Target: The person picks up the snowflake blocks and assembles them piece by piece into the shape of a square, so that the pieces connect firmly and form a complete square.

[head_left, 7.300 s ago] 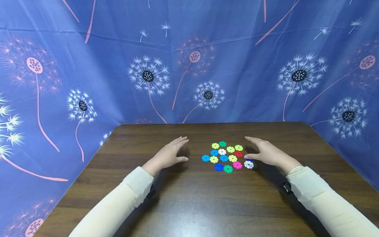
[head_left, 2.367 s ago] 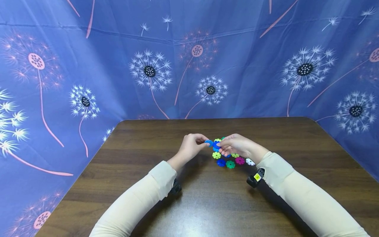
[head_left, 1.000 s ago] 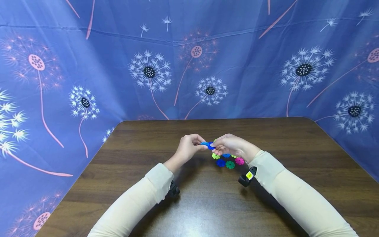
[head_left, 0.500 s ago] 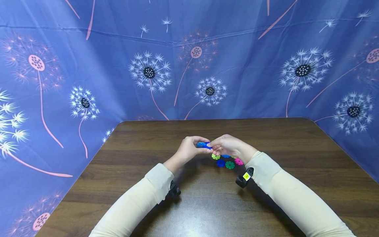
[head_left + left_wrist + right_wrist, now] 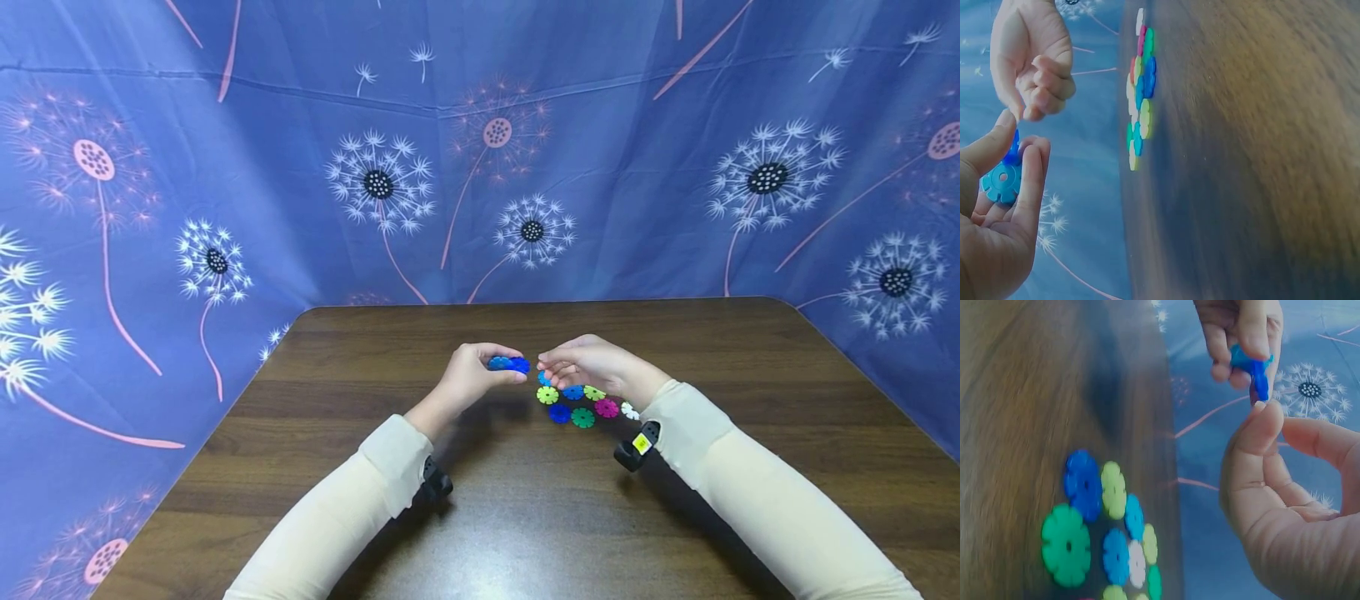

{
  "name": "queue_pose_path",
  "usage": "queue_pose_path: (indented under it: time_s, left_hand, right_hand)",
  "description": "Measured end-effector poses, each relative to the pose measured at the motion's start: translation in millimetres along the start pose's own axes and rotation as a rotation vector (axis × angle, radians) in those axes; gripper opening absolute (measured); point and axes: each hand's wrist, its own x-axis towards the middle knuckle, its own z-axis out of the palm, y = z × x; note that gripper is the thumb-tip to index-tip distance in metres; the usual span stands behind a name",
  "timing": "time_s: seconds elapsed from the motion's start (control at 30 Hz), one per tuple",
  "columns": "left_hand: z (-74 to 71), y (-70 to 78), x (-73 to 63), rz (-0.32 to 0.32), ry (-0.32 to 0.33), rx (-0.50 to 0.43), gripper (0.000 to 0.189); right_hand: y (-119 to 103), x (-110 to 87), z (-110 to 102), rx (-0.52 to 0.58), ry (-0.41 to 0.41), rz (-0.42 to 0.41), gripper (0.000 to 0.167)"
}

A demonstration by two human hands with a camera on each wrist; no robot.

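My left hand [image 5: 465, 377] pinches a pair of notched plastic flower discs above the table. One is a light blue disc [image 5: 1002, 182], the other a dark blue disc [image 5: 518, 365] slotted into its edge at an angle. The thumb lies on the near side and the fingers behind. Just to the right, my right hand [image 5: 596, 367] holds nothing, its fingers loosely curled. In the head view a small gap separates its fingertips from the dark blue disc. Below it lie loose discs, among them a yellow disc [image 5: 547, 395] and a green disc [image 5: 1066, 545].
The loose flower discs lie flat on the brown wooden table [image 5: 480, 500], partly hidden by my right hand; a pink disc [image 5: 607, 407] and a white disc [image 5: 630, 411] are at the right. A blue dandelion-print cloth [image 5: 615, 167] hangs behind the table.
Both hands began empty beside the discs. Later each held a blue disc, and the two were pressed together. Now the right hand has let go and drawn right; the left keeps the joined pair.
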Motion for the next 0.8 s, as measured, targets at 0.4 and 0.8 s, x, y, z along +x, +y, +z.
queue_pose_path:
  time_s: [0.4, 0.8]
  left_hand:
    - [-6.4, -0.1, -6.3, -0.055, -0.009, -0.016, 0.029]
    - [-5.2, 4.1, -6.5, -0.044, -0.007, -0.015, 0.030]
  right_hand:
    - [9, -8.1, -18, -0.177, 0.079, -0.032, 0.036]
    - [25, -27.7, -47, -0.322, 0.165, -0.041, 0.032]
